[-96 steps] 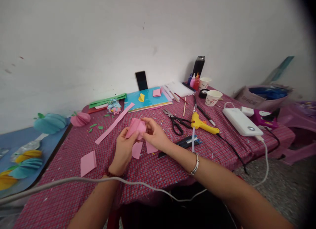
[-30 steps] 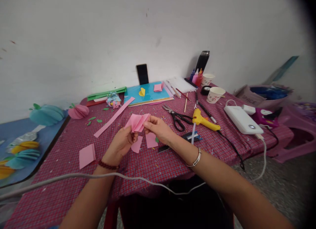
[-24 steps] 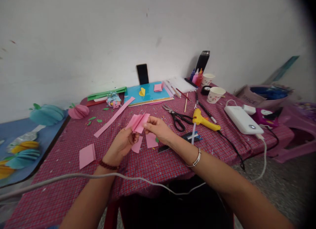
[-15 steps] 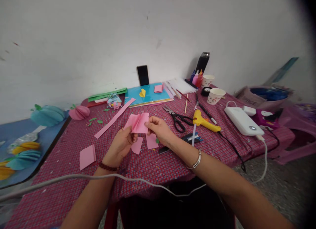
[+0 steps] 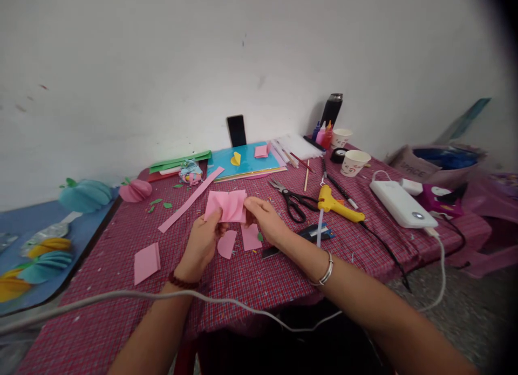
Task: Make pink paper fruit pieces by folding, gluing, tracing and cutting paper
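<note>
Pink rectangular folded paper [image 5: 233, 201] is between the two hands, above the red checked tablecloth [image 5: 109, 251]. The left hand [image 5: 202, 237] pinches its lower left part, thumb in front; the right hand [image 5: 267, 219] grips its right edge. Half a second ago the middle flaps stood up like a ridge; now they are spread flatter. Beyond the right hand, to its right, stands a white printed paper cup [image 5: 353, 164], contents unclear; farther right, a pinkish-grey lettered container [image 5: 409, 169] holds blue material [image 5: 453, 159].
</note>
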Action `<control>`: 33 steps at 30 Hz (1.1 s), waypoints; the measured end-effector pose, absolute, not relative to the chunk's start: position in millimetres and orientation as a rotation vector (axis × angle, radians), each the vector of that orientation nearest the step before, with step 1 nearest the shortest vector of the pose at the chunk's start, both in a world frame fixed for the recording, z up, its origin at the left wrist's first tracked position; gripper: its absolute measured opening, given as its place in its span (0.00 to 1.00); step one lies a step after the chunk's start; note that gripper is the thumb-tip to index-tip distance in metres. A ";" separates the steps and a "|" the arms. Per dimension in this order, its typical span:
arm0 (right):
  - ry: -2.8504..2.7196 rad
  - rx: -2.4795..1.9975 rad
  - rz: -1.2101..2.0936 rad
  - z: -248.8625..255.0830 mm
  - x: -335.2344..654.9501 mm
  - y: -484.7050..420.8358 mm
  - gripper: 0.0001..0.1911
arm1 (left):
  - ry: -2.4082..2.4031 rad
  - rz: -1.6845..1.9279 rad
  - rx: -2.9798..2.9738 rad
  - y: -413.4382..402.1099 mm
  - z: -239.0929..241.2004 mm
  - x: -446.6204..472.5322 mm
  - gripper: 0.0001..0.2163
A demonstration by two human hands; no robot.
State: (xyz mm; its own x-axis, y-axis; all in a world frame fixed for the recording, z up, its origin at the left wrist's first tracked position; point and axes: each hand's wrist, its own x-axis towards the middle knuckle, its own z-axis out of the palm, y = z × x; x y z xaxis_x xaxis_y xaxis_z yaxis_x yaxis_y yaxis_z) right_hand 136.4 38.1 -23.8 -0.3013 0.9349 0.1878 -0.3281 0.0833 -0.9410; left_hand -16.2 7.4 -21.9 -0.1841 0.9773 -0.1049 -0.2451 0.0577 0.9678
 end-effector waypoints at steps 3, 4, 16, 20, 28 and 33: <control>-1.284 -0.713 1.468 -25.2 136.7 38.0 0.19 | 1.253 1.400 0.948 6.2 -22.6 -15.7 0.12; -1.289 -0.721 1.466 -26.3 136.5 38.5 0.19 | 1.268 1.404 0.976 5.5 -22.2 -15.3 0.12; -1.317 -0.713 1.344 -32.4 132.7 44.0 0.09 | 1.359 1.709 1.528 -13.0 -3.5 -11.8 0.05; -1.336 -0.687 1.236 -31.2 132.7 42.8 0.06 | 1.309 1.713 1.610 -11.2 -8.1 -13.4 0.08; -1.336 -0.650 1.088 -17.0 137.6 32.9 0.23 | 1.255 1.608 1.612 -8.6 -13.5 -12.4 0.05; -1.333 -0.716 1.284 -18.1 138.8 34.9 0.08 | 1.192 1.532 1.365 -6.1 -13.6 -12.1 0.08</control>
